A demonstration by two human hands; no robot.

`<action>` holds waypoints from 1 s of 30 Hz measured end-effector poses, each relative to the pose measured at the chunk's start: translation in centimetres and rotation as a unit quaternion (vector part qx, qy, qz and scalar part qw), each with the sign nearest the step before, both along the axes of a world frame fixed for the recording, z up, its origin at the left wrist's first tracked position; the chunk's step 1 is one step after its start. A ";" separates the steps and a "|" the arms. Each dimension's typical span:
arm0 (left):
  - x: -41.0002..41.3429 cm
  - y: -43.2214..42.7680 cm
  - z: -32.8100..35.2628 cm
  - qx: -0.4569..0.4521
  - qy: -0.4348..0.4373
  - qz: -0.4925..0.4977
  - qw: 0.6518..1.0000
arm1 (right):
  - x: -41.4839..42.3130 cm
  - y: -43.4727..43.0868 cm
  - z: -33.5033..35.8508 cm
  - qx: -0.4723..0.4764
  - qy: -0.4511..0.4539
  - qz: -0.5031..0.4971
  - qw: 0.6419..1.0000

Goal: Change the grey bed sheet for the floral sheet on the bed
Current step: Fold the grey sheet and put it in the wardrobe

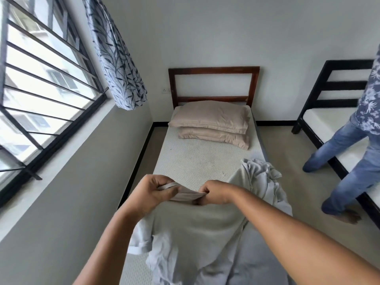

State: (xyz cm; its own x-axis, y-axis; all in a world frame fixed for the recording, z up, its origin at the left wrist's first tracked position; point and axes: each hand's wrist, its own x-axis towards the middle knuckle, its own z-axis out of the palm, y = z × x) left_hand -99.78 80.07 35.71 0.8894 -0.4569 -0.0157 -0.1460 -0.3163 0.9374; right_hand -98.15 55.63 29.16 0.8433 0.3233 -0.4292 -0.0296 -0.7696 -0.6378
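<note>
While our left hand (153,190) and right hand (213,192) each pinch the bunched edge of the crumpled pale grey cotton sheet (195,227), heaped on the near half of the white dimpled mattress (197,161), we should draw evenly toward us.

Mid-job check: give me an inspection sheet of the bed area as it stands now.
Surface: mattress bare over its head half, with a white textured cover.
Job's things: grey bed sheet lies bunched over the foot half, its edge gathered into folds. No floral sheet in view.
Clutter: two beige pillows stacked at the head end.
Grippers: left hand and right hand both pinch the sheet's gathered edge.
Cables: nothing seen.
Surroundings: wooden headboard; barred window and leaf-print curtain on the left; another person stands by a second bed on the right.
</note>
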 end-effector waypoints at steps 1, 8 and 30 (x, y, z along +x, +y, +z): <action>0.1 0.4 0.6 -0.005 -0.002 0.004 1.000 | 0.5 -0.1 0.7 -0.058 -0.014 0.014 0.998; 3.1 2.4 0.2 0.236 -0.092 0.053 0.966 | 1.7 3.0 3.7 0.037 -0.284 -0.049 0.957; 9.3 0.5 15.2 0.061 -0.416 0.339 0.842 | 9.2 -3.4 21.8 0.005 -0.611 -0.267 0.745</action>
State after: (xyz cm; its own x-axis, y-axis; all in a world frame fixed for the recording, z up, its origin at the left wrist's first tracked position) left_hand -90.44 80.59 50.88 0.6717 0.1203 0.7309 -0.4828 -0.6772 0.5552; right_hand -88.97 52.28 50.96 0.6117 -0.2006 0.7652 0.2780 -0.8511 -0.4453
